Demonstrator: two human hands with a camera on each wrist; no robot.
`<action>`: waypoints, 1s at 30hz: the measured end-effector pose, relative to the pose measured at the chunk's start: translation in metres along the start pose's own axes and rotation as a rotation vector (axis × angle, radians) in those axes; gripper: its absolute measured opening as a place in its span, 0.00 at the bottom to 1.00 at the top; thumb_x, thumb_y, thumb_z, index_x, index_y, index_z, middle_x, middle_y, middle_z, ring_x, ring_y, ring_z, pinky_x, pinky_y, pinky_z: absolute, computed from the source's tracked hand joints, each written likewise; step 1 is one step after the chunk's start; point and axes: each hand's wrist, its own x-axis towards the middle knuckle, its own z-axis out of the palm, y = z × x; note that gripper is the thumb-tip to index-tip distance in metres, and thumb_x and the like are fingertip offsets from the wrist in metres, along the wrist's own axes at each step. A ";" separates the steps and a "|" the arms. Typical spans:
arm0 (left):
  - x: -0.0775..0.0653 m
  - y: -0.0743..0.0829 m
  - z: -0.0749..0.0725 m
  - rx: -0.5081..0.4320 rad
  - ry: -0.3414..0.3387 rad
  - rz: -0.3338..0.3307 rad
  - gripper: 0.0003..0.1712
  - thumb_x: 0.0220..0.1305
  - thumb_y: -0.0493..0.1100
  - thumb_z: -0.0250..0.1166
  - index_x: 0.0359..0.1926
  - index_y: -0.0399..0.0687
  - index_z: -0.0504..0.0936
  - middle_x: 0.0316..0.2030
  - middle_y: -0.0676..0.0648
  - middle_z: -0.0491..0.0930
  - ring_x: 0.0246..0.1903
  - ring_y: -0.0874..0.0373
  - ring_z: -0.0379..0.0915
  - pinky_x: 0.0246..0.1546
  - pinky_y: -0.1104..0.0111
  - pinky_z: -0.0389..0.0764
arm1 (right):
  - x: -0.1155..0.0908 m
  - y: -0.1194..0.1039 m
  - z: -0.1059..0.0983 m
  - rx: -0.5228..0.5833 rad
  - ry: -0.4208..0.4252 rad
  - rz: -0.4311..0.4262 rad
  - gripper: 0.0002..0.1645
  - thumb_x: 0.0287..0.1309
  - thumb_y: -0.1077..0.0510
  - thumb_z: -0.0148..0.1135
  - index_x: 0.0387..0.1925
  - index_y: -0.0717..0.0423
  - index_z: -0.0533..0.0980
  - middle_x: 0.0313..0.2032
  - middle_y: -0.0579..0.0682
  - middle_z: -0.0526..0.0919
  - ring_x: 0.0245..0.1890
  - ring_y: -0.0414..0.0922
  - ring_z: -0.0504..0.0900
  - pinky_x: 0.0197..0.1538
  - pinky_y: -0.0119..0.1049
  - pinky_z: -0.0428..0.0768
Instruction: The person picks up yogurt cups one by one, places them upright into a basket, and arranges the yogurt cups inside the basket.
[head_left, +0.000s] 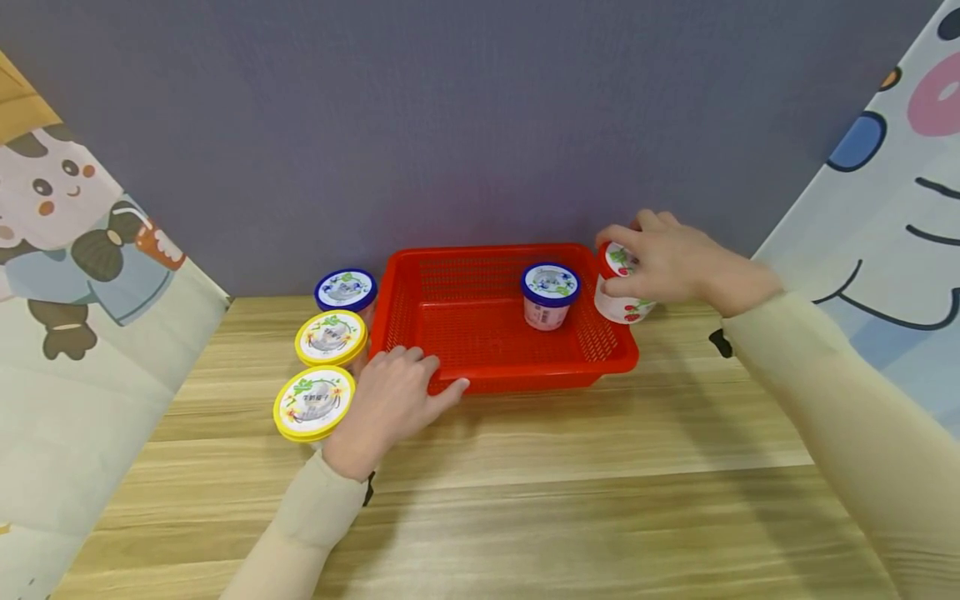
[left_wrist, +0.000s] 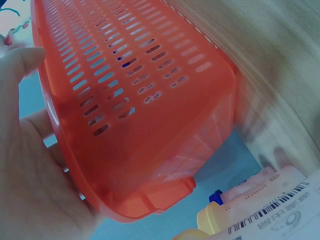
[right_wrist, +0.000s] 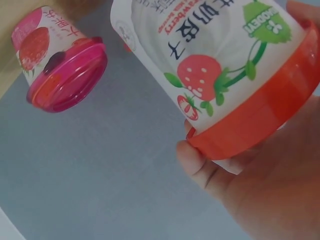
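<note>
My right hand [head_left: 667, 258] grips a white cup with strawberry pictures [right_wrist: 200, 75] by its red lid [right_wrist: 260, 125], thumb on one side and fingers on the other. In the head view this cup overlaps the right rim of a red plastic basket [head_left: 480, 379]. Inside the basket, toward the right, stands a pink cup with a blue lid [head_left: 551, 283]. At the basket's front left corner my left hand [head_left: 390, 404] holds the rim, its thumb lying along the front edge. From the left wrist, the fingers pass behind the rim [left_wrist: 55, 120].
Left of the basket stand two cups with yellow lids [head_left: 315, 404] and another blue-lidded cup [head_left: 346, 289], in a row. A pink-lidded cup [right_wrist: 70, 75] shows in the right wrist view. A grey panel [head_left: 480, 125] rises behind the wood-grain table [head_left: 525, 517].
</note>
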 end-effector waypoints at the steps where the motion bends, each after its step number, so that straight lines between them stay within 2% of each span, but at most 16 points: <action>1: 0.000 0.000 0.000 -0.001 -0.001 -0.002 0.30 0.66 0.67 0.60 0.22 0.48 0.80 0.20 0.49 0.73 0.21 0.53 0.67 0.24 0.63 0.68 | 0.001 -0.001 0.001 0.000 0.004 -0.008 0.31 0.56 0.40 0.63 0.62 0.41 0.72 0.51 0.61 0.71 0.52 0.59 0.69 0.40 0.56 0.77; 15: 0.000 0.001 0.000 -0.003 -0.008 -0.009 0.30 0.66 0.67 0.60 0.22 0.48 0.80 0.19 0.50 0.72 0.21 0.52 0.68 0.25 0.62 0.69 | 0.007 -0.014 0.009 0.001 -0.033 -0.041 0.36 0.58 0.38 0.62 0.66 0.41 0.70 0.52 0.61 0.71 0.51 0.58 0.68 0.43 0.55 0.75; 30: 0.000 0.001 0.000 0.000 -0.002 -0.003 0.30 0.67 0.67 0.59 0.23 0.48 0.82 0.20 0.49 0.73 0.21 0.53 0.69 0.25 0.62 0.70 | 0.009 -0.033 0.024 -0.021 -0.024 -0.117 0.38 0.58 0.36 0.64 0.67 0.43 0.71 0.52 0.58 0.71 0.50 0.55 0.69 0.47 0.53 0.74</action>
